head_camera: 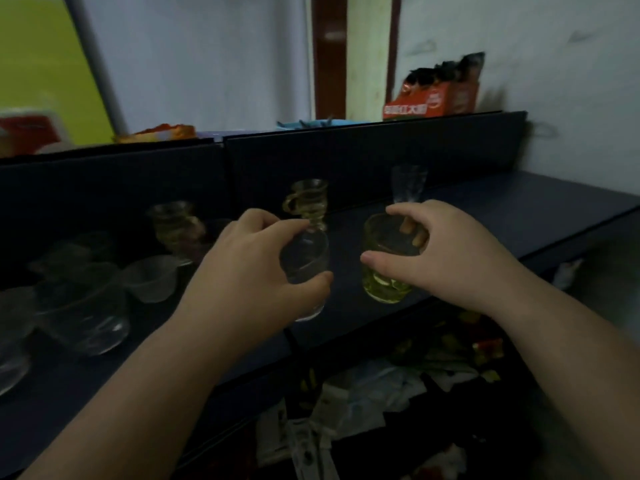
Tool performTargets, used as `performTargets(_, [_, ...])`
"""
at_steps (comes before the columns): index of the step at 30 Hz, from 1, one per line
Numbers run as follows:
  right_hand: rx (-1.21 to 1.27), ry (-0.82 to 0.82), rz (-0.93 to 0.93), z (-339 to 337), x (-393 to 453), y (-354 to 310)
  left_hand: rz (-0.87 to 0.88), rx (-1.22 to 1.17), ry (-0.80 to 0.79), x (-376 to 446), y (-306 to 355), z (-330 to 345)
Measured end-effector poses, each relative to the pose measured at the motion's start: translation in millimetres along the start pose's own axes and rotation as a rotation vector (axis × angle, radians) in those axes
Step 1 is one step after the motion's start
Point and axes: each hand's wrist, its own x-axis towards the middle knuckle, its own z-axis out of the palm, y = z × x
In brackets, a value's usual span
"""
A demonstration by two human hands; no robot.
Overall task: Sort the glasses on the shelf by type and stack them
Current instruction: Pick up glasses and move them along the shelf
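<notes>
The room is dim, and the picture is blurred. A pale bluish-white wall (pixel 207 57) fills the back and turns the corner on the right. A dark reddish-brown door frame (pixel 329 53) runs upright near the middle of it. At upper left stands a yellow-green panel (pixel 38 64) beside a pale pole (pixel 97 60). A dark blue shelf (pixel 519 209) runs across the view, with a raised back board (pixel 381 150). Behind the board stands a torn red carton (pixel 436 95). Below the shelf lies a jumble of papers and wrappers (pixel 374 393).
</notes>
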Motion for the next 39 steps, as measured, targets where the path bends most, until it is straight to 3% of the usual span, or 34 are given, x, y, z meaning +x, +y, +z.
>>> performTargets(14, [-0.045, 0.117, 0.076, -54, 61, 147, 0.114, 0.039, -0.092, 125, 73, 105])
performTargets(26, [-0.001, 0.0, -0.121, -115, 149, 299, -0.133, 0.152, -0.022, 212, 175, 209])
performTargets(34, [0.047, -0.046, -0.201, -104, 218, 333, -0.313, 0.231, -0.04, 246, 174, 244])
performTargets(39, [0.039, -0.09, -0.178, -77, 269, 338, -0.295, 0.243, -0.047, 270, 166, 253])
